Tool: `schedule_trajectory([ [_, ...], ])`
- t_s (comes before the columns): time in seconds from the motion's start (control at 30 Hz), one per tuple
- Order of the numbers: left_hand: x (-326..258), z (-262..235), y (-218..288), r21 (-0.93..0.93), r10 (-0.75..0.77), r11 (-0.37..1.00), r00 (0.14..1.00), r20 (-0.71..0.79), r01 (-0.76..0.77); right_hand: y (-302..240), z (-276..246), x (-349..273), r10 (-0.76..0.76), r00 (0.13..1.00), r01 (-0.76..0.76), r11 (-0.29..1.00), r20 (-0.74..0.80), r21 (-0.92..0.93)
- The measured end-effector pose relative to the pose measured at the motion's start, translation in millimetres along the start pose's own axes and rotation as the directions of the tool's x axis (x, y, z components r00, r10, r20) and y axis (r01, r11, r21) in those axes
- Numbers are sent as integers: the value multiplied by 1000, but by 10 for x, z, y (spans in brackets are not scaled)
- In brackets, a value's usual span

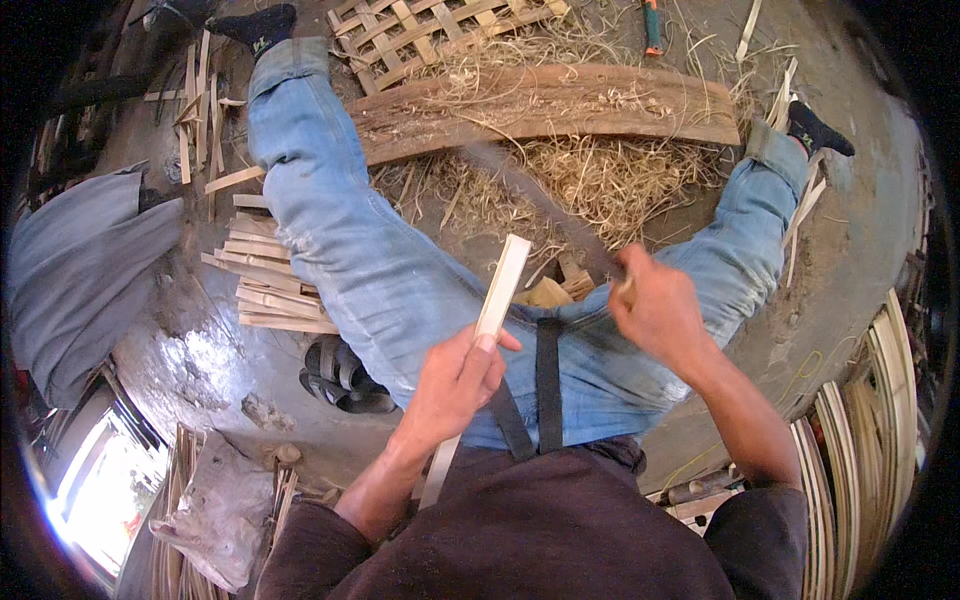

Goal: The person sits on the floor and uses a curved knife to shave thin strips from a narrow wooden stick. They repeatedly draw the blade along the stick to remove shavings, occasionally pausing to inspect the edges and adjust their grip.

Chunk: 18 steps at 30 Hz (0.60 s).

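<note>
My left hand [463,382] is closed around a pale, flat bamboo strip [508,272]. The strip tilts up past my thumb, and its lower end comes out below my wrist, beside my dark shirt. In my right hand [660,305], closed in a fist over my lap, is the handle of a knife. Its long blade [540,200] is smeared by motion and points up and to the left, over the shavings. Blade and strip look apart. A wooden plank [560,105] lies crosswise between my outstretched legs, with thin curled shavings [620,185] on and around it.
Cut bamboo pieces [270,285] lie stacked beside my left leg, near dark sandals [345,375]. A woven bamboo lattice [430,35] and a green-and-orange handled tool [652,28] lie beyond the plank. Long strips [840,480] stand at lower right; grey cloth [85,270] is at left.
</note>
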<state>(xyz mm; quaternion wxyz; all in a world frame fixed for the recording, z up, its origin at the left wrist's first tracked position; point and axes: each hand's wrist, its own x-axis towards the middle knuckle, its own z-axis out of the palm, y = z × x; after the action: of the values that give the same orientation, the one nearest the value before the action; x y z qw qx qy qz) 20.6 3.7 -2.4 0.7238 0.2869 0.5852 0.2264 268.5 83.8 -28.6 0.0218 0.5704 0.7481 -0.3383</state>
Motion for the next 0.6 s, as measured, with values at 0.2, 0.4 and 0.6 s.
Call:
schedule_trajectory([
  [0.2, -21, -27, 32, -33, -92, 995, 996, 0, 92, -1, 12, 183, 65, 998, -65, 998, 5, 16],
  [0.4, 6, 20, 70, 80, -88, 993, 994, 67, 83, -447, 109, -17, 39, 998, -7, 861, -53, 509],
  [0.6, 122, 104, 113, -279, -105, 953, 993, 47, 114, -585, 275, 217, 149, 988, -71, 670, -40, 739],
])
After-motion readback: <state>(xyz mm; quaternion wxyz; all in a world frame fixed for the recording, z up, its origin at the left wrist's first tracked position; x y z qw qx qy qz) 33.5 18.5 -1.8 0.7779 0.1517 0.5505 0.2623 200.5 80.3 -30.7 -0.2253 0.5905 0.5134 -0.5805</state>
